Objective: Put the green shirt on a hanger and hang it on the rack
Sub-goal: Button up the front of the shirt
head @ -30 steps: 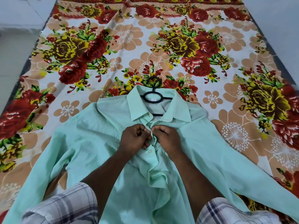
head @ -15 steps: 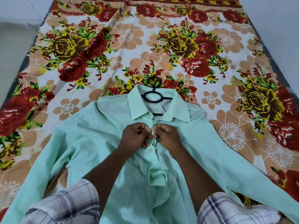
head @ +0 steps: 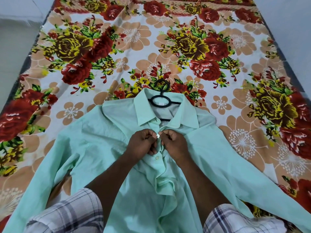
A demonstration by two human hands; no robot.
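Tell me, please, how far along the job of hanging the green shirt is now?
Done: the black hanger sits inside the green shirt, hook out above the collar, on the floral bedsheet. In hand: the left hand and right hand pinch the front edges at a button below the collar, apparently fastening it. Left: lifting the shirt by the hook and hanging it on the rack, which is not in view.

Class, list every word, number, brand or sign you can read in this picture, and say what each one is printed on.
Neck label inside the collar of the green shirt, seen through the loop of the black hanger: tiny marks, too small to read.
Floral bedsheet: pattern only, no text.
Nothing else in view carries writing.
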